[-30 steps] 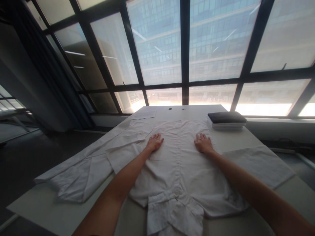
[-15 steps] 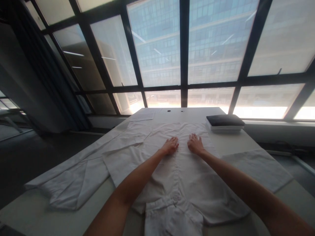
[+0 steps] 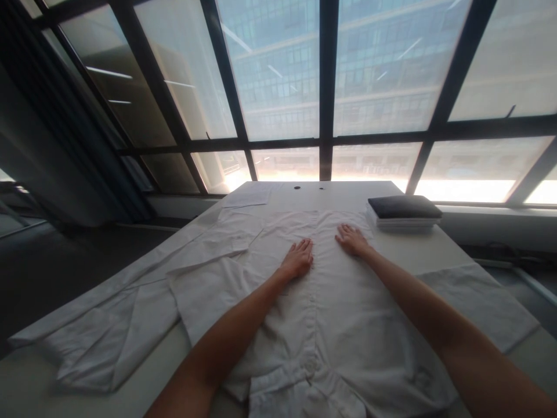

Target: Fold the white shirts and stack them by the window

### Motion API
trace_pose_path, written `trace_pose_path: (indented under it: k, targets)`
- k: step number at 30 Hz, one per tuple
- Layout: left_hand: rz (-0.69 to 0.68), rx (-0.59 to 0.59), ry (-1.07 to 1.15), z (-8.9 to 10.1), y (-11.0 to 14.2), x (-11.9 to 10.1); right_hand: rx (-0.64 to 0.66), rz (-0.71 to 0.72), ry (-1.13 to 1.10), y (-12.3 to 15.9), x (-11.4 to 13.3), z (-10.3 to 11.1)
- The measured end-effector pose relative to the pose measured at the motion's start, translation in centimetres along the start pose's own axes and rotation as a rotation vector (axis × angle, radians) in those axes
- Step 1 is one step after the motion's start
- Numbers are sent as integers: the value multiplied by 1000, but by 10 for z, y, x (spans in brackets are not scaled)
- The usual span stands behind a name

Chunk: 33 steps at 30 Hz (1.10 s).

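A white button-front shirt [image 3: 348, 313] lies spread over the white table, its collar [image 3: 300, 392] at the near edge of the view. My left hand [image 3: 298, 258] rests flat on the shirt just left of the button placket [image 3: 312, 313], fingers stretched forward. On the other side of the placket, my right hand [image 3: 352, 239] lies flat on the cloth with its fingers spread, a little farther away. Neither hand grips anything. One sleeve [image 3: 117, 337] stretches out to the left with folds in it, and grey-white cloth [image 3: 478, 296] reaches out at the right.
On the table [image 3: 287, 197], a stack with a dark top [image 3: 402, 207] over white layers stands at the right. A paper sheet [image 3: 247, 197] lies at the far left. Behind rise large dark-framed windows [image 3: 278, 75], with a dark curtain [image 3: 82, 133] at the left.
My right hand has slid outward and slightly away over the shirt, and its fingers have spread out. My left hand stays nearly where it was. The view has tilted and come a little closer.
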<state>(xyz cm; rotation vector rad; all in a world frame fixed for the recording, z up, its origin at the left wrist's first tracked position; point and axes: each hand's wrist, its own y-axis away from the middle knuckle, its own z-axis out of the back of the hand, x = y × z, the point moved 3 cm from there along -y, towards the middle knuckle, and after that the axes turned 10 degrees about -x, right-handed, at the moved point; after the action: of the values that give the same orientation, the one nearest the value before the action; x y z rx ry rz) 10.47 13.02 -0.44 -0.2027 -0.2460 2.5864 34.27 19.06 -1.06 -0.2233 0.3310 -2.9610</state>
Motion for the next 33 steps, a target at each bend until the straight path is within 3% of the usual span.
trace_pose_path:
  k: [4,7,11,16,20,23,25,30,33]
  targets:
    - [8,8,4,1,-1,-1,-27,-145,54,-8,-44,5]
    - [10,3,11,0,-1,-1,-59,-198,75,-9,-45,7]
    - [8,4,5,-2,1,0,-140,-239,98,-7,-11,6]
    - [-16,85,14,-1,-10,4,-76,73,-48,-4,56,-5]
    - [-56,192,65,-2,-32,15,-20,139,-76,-1,73,-10]
    - [-74,147,60,-2,-47,38,-24,139,-66,0,69,-11]
    - [-32,109,18,1,-52,66,-29,138,-62,1,67,-10]
    - [263,94,-89,14,-65,147,-33,141,-60,6,67,-8]
    - [321,98,-96,14,-78,158,-29,136,-61,6,68,-6]
